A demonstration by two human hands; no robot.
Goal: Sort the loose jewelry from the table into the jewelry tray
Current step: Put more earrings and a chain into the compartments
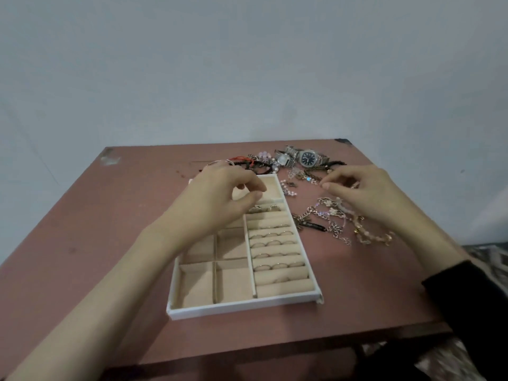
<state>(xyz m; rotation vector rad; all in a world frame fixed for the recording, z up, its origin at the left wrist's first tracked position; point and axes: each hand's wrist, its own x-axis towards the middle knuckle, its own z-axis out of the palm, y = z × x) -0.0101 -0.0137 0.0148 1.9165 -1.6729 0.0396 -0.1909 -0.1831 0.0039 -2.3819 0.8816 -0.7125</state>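
Your left hand (pixel 220 196) hovers over the far end of the jewelry tray (pixel 242 305), thumb and fingers curled together. Whether they pinch anything is unclear. Your right hand (pixel 362 191) is right of the tray, fingers curled above the loose jewelry (pixel 330 221), its grip equally unclear. Rings (pixel 275 243) fill the tray's right-side rolls.

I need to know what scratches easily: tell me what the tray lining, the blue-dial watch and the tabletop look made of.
Tray lining: beige, matte, probably velvet-like fabric; no shine.
Blue-dial watch: polished silvery metal, perhaps steel; bright links.
Tabletop: matte reddish-brown coated board, seemingly; pale chip at far left corner.
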